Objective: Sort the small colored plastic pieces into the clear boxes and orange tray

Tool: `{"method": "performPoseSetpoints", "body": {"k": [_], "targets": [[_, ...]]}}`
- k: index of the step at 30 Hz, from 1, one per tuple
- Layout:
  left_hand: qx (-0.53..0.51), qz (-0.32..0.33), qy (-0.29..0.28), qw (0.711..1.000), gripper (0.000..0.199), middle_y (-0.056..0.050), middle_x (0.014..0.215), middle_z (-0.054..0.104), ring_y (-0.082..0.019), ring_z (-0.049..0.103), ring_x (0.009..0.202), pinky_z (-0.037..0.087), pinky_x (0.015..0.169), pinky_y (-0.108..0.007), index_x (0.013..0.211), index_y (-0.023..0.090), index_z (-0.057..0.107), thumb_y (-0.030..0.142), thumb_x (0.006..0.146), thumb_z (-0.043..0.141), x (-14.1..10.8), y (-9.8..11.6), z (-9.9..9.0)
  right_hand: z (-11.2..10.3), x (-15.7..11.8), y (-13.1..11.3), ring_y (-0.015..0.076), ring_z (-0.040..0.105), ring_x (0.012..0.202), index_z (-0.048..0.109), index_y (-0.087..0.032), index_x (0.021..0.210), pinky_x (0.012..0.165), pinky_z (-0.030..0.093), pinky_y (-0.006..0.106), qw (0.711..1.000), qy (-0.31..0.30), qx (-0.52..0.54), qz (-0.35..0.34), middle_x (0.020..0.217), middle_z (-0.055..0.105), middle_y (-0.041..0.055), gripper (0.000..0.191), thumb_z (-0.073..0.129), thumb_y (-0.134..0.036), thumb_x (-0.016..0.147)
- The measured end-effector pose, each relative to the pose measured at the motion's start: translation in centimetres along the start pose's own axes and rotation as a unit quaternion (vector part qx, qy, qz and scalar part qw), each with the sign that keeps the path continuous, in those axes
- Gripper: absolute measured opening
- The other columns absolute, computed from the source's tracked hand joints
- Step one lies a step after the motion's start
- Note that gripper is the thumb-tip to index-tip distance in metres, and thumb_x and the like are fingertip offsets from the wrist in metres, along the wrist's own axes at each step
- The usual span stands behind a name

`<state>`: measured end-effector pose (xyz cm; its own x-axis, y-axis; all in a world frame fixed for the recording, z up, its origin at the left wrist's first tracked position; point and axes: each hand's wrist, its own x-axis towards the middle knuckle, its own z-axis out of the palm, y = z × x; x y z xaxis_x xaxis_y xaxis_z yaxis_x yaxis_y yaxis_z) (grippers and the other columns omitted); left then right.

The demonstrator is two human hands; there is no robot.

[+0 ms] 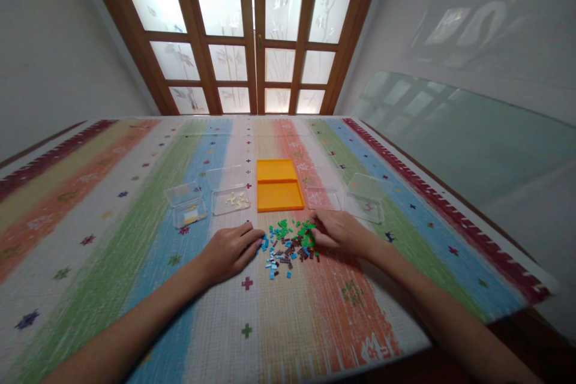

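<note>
A loose pile of small building bricks (284, 250) in green, blue and dark brown lies on the striped cloth between my hands. My left hand (234, 250) rests on the cloth at the pile's left edge, fingers extended, with the fingertips by some blue bricks. On the opposite side, my right hand (336, 231) reaches in with thumb and forefinger apart around the edge of the green bricks (308, 233). Nothing is visibly held in either hand; the undersides of the fingers are hidden.
Beyond the pile stands an open orange case (279, 195). Left of it are a clear box (230, 201) with cream pieces and a smaller clear box (189, 214) with yellow and white items. Two more open clear boxes (365, 209) (323, 199) stand right. A striped tablecloth (171, 306) covers the table.
</note>
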<state>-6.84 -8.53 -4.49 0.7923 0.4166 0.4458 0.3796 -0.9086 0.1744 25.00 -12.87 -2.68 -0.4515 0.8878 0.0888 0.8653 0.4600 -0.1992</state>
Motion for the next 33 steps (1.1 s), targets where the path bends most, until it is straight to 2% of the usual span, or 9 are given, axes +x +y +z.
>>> {"method": "performPoseSetpoints", "body": {"k": [9,12,15,19,24,29,33], "targets": [[-0.001,-0.004,-0.014,1.0,0.028,-0.005,0.084,0.067,-0.017,0.067,0.07,0.053,0.064,-0.028,0.11,0.017,0.063,0.027,0.108,0.037,-0.1,0.0,-0.1,-2.0,4.3,-1.7,0.0156,0.053,0.058,0.064,-0.013,0.103,0.057,0.025,0.028,0.997,-0.014,-0.067,-0.035,0.073,0.069,0.0062,0.02,0.048,-0.021,0.094],[0.005,-0.005,-0.018,1.0,0.028,-0.005,0.086,0.068,-0.016,0.066,0.069,0.053,0.064,-0.028,0.11,0.017,0.063,0.028,0.108,0.037,-0.1,-0.1,0.0,-3.4,5.4,-1.7,0.0163,0.056,0.065,0.066,-0.014,0.102,0.06,0.028,0.027,0.998,-0.003,-0.057,-0.033,0.081,0.071,0.008,0.018,0.054,-0.024,0.093],[0.007,-0.004,-0.018,1.0,0.029,-0.006,0.088,0.069,-0.017,0.067,0.07,0.054,0.064,-0.029,0.11,0.017,0.063,0.028,0.108,0.036,-0.1,-0.1,0.1,-4.1,5.4,-1.2,0.0156,0.057,0.069,0.069,-0.016,0.098,0.063,0.03,0.026,0.999,-0.008,-0.028,-0.042,0.081,0.071,0.0057,0.014,0.057,-0.022,0.091],[-0.005,-0.01,-0.019,1.0,0.028,-0.005,0.088,0.068,-0.017,0.066,0.07,0.054,0.065,-0.029,0.112,0.017,0.063,0.028,0.108,0.037,-0.2,-0.1,0.1,-3.2,4.3,-1.2,0.0154,0.061,0.07,0.072,-0.017,0.097,0.066,0.034,0.026,0.998,-0.044,0.006,-0.053,0.078,0.073,0.0046,0.016,0.058,-0.022,0.094],[-0.039,-0.044,-0.016,0.998,0.028,-0.005,0.091,0.069,-0.015,0.066,0.071,0.053,0.066,-0.028,0.121,0.017,0.062,0.03,0.107,0.041,-0.3,-0.2,0.3,-1.3,4.2,-2.1,0.0183,0.067,0.078,0.073,-0.017,0.111,0.066,0.036,0.027,0.997,-0.071,0.008,-0.043,0.094,0.078,0.0093,0.024,0.057,-0.03,0.099],[-0.081,-0.086,-0.012,0.993,0.026,-0.004,0.088,0.069,-0.013,0.062,0.067,0.05,0.066,-0.026,0.112,0.019,0.068,0.028,0.105,0.045,0.1,0.3,0.2,-0.5,5.0,-2.4,0.0183,0.067,0.074,0.076,-0.018,0.099,0.062,0.033,0.027,0.996,-0.08,-0.005,-0.037,0.091,0.079,0.0094,0.019,0.059,-0.026,0.096],[-0.119,-0.141,0.002,0.983,0.025,-0.004,0.088,0.069,-0.013,0.061,0.067,0.049,0.066,-0.027,0.112,0.019,0.069,0.03,0.103,0.049,1.1,0.8,0.1,-0.6,5.0,-2.8,0.0177,0.067,0.075,0.077,-0.017,0.099,0.061,0.031,0.027,0.997,-0.076,-0.006,-0.016,0.09,0.078,0.0087,0.02,0.058,-0.022,0.095]]}}
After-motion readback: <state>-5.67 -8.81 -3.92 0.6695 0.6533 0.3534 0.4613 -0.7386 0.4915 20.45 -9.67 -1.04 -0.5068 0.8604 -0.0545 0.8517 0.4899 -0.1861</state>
